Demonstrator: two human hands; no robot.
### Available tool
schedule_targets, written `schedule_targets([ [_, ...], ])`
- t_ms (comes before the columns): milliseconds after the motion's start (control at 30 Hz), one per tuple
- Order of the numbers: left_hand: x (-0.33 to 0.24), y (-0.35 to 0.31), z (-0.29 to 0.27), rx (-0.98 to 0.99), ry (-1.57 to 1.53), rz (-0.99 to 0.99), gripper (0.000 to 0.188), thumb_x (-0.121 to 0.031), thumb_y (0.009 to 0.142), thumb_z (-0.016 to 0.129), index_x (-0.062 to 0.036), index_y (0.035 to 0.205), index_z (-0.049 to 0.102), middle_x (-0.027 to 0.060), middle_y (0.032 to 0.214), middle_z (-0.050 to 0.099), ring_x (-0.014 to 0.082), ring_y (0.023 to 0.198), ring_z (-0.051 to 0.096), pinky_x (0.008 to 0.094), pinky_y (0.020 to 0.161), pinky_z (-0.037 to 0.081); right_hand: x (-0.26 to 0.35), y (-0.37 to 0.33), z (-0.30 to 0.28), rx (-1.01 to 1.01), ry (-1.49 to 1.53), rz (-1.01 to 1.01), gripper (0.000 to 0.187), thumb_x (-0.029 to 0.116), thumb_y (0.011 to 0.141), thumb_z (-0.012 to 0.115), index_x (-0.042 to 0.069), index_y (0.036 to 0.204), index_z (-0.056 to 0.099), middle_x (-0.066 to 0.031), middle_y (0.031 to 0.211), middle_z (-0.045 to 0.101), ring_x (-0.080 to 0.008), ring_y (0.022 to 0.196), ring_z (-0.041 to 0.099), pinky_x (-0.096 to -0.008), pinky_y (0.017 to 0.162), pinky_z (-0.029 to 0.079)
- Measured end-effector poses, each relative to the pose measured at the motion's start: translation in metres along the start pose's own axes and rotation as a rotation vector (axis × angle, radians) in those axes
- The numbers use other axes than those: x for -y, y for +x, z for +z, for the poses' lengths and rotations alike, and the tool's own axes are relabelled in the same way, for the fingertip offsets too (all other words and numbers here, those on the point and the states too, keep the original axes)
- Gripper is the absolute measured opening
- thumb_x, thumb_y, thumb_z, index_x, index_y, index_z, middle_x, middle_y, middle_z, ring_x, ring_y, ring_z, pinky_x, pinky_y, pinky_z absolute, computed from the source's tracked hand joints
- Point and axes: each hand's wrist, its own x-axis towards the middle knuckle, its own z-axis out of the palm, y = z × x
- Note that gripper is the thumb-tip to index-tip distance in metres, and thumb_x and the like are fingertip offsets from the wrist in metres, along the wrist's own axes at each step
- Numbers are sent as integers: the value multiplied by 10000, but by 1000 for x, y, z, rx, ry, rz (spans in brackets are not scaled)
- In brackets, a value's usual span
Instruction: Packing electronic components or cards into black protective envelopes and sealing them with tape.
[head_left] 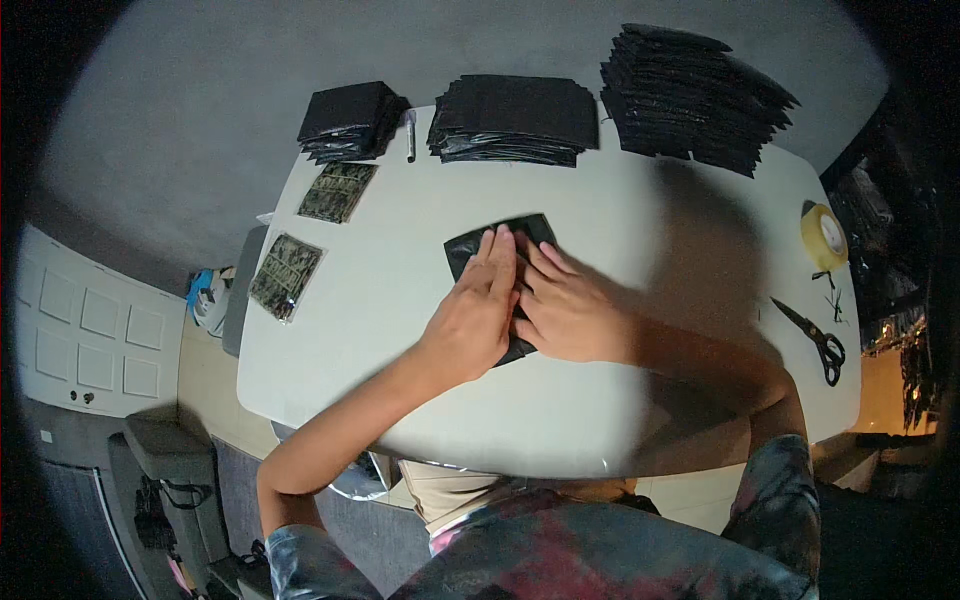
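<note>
A small black plastic packet (462, 251) lies on the white table in front of me, turned slightly askew. Both hands press down on it from above. My left hand (472, 318) rests across its middle with the fingers stretched toward the far edge. Beside it, my right hand (568, 305) lies with fingers apart on the packet's right side, and the two hands touch or nearly touch. Most of the packet is hidden beneath them; only its far corners and a strip at the near edge show.
Along the far edge stand black packet stacks: a small one (345, 118), a wide one (515, 118) and a tall one (690, 100). A marker (410, 137) lies between two. Two clear-wrapped camouflage packets (287, 277) are left. Tape (824, 235) and scissors (815, 340) lie right.
</note>
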Motion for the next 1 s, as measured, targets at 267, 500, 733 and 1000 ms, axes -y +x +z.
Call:
schedule_targets([
  [267, 22, -9, 4, 155, 10, -42, 868, -478, 1083, 443, 89, 1634, 84, 337, 1687, 159, 505, 1557, 215, 609, 1244, 235, -2, 1, 19, -306, 183, 8, 714, 444, 1027, 527, -96, 1492, 467, -313, 1596, 398, -469, 1514, 337, -558, 1257, 233],
  [500, 25, -7, 2, 188, 15, -18, 986, -616, 1033, 440, 44, 1653, 50, 304, 1711, 122, 464, 1585, 175, 598, 1261, 207, -3, 2, 22, -299, 258, 33, 753, 455, 1007, 587, -102, 1494, 451, -322, 1589, 389, -488, 1502, 340, -576, 1243, 258],
  [733, 64, 4, -26, -22, -25, -152, 749, -468, 1013, 612, 15, 1550, 413, 278, 1567, 436, 466, 1479, 361, 502, 1232, 318, -50, 8, -42, -404, 520, 236, 347, 336, 996, 689, -1, 1052, 745, -204, 1038, 728, -345, 940, 715, -449, 873, 551],
  [1000, 81, 32, -31, -27, 180, -100, 268, -190, 907, 782, -6, 1067, 671, 162, 1012, 650, 370, 1025, 612, 495, 902, 492, -71, 14, -10, -227, 467, 365, 501, 443, 977, 705, -30, 825, 774, -222, 719, 704, -356, 668, 696, -464, 681, 552],
])
